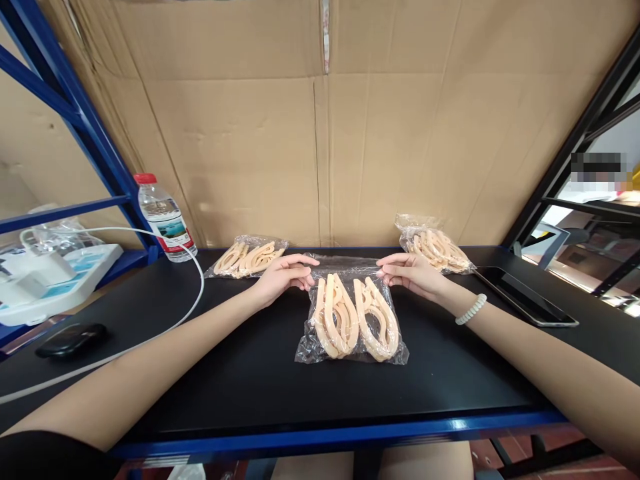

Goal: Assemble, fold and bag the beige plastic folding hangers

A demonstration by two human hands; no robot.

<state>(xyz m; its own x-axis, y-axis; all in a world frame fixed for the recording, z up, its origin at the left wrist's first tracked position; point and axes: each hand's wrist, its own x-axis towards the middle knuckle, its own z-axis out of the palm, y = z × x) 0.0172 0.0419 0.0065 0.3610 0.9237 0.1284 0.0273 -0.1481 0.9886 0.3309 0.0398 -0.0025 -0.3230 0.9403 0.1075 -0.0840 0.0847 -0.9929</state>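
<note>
A clear plastic bag [306, 351] lies on the black table in front of me, its open-looking upper edge away from me. Inside are beige looped pieces [330, 320] that look like folding clothes hangers, standing in two groups side by side. My left hand [284, 279] pinches the bag's far left corner between thumb and fingers. At the far right corner, my right hand [414, 275] grips the film the same way, with a pale bead bracelet [471, 309] on the wrist. The film stretches between both hands.
Similar filled bags lie behind, one at left [250, 257] and one at right [434, 248]. A tablet [525, 295] rests on the right. Leftward are a water bottle [167, 223], a white cable [203, 287], a power strip [85, 273] and a black mouse-like object [73, 340]. Cardboard [250, 153] walls the back.
</note>
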